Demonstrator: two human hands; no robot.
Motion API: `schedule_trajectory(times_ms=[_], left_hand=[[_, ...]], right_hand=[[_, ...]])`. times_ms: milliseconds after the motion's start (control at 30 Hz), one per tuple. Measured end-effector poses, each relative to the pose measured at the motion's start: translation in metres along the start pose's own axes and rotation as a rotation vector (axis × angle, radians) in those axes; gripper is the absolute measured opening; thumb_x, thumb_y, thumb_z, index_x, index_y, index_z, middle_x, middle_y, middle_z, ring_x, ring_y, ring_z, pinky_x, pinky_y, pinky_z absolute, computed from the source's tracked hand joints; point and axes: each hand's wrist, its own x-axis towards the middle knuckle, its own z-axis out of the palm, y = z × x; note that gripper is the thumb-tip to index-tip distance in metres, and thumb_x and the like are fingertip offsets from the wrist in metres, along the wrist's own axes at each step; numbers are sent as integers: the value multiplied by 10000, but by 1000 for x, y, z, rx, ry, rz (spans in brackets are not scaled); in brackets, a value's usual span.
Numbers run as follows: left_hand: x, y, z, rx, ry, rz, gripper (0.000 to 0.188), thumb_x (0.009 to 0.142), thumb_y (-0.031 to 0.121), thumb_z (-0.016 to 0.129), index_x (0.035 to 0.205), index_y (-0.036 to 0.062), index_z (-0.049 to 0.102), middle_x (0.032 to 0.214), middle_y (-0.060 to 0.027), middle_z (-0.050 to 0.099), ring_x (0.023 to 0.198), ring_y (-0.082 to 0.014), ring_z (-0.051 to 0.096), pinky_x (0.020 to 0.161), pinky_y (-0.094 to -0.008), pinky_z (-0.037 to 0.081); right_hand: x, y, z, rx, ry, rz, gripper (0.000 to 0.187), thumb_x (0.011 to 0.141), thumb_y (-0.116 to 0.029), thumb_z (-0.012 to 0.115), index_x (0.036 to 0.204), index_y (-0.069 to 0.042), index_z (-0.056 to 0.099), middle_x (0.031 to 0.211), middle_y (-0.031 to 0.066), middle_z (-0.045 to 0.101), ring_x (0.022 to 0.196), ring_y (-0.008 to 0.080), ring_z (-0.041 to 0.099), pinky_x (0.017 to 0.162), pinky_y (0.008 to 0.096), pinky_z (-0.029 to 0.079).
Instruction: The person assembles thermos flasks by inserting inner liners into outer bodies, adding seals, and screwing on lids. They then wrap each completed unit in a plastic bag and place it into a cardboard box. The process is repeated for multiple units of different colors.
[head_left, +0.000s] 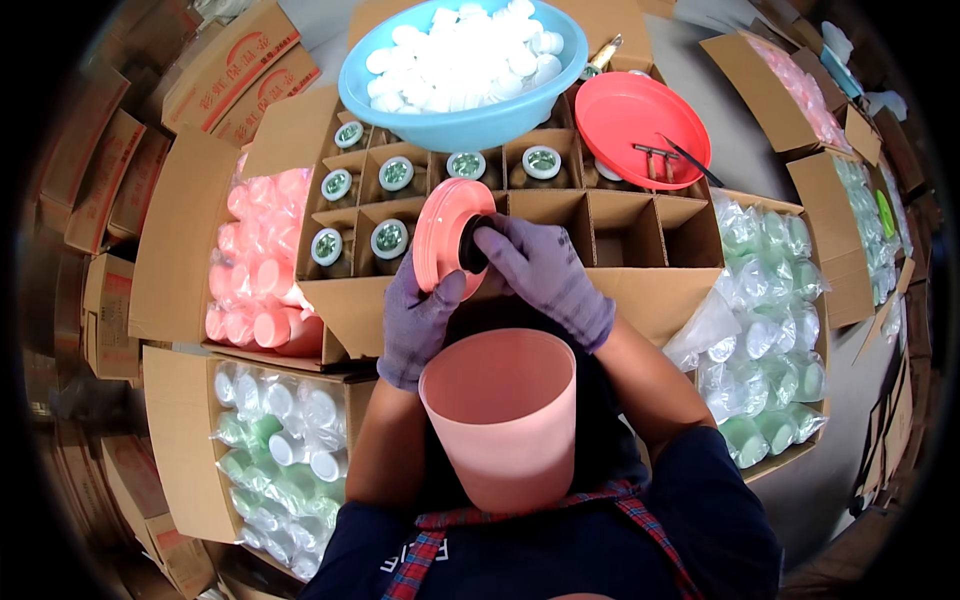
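Observation:
Purple-gray gloves cover both hands. My left hand grips a round, ribbed pink plastic collar by its lower rim, holding it tilted on edge. At the collar's center sits a black ring, pinched by the thumb and fingers of my right hand. Whether the ring is fully seated in the collar cannot be seen. Below the hands, a hollow pink plastic cylinder stands against my body, its open mouth upward. Both hands are over the near edge of a divided carton.
Several silvery-green glass bottle liners stand in the carton's cells. Across it rest a blue basin of white caps and a red basin with T-shaped tools. Boxes of bagged pink parts and bagged green-white parts flank it.

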Motion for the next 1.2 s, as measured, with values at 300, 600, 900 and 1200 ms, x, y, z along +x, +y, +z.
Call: schedule_trajectory(times_ms=[300, 600, 900, 1200], left_hand=[[2, -2, 6, -114, 18, -29, 666, 886, 294, 765, 1412, 5, 477, 1248, -61, 601, 1091, -139, 579, 899, -296, 516], [0, -18, -2, -106, 44, -34, 586, 905, 276, 741, 1368, -5, 516, 1271, -72, 599, 1154, -152, 558, 970, -307, 470], [62, -19, -76, 276, 457, -16, 612, 953, 285, 657, 1416, -32, 411, 1298, -169, 575, 1197, -266, 553, 1023, -382, 444], [-27, 15, -47, 813, 67, 306, 695, 802, 117, 763, 1414, -22, 463, 1414, -196, 515, 1343, -358, 460, 1118, -441, 359]], right_hand=[[-5, 1, 1, -150, 164, -177, 596, 865, -319, 702, 1334, -31, 472, 850, 218, 659, 806, 393, 668, 671, 439, 519], [-4, 7, 13, -321, 116, -305, 732, 818, -378, 751, 1390, -71, 414, 993, 177, 673, 902, 388, 668, 763, 444, 534], [103, 90, -52, -928, 109, 213, 583, 839, -420, 689, 1288, -64, 578, 1311, 182, 571, 1178, 345, 589, 1011, 430, 474], [107, 19, -77, -1080, -31, 59, 554, 741, -376, 758, 1175, -60, 623, 1246, 166, 593, 1170, 328, 598, 976, 401, 505]])
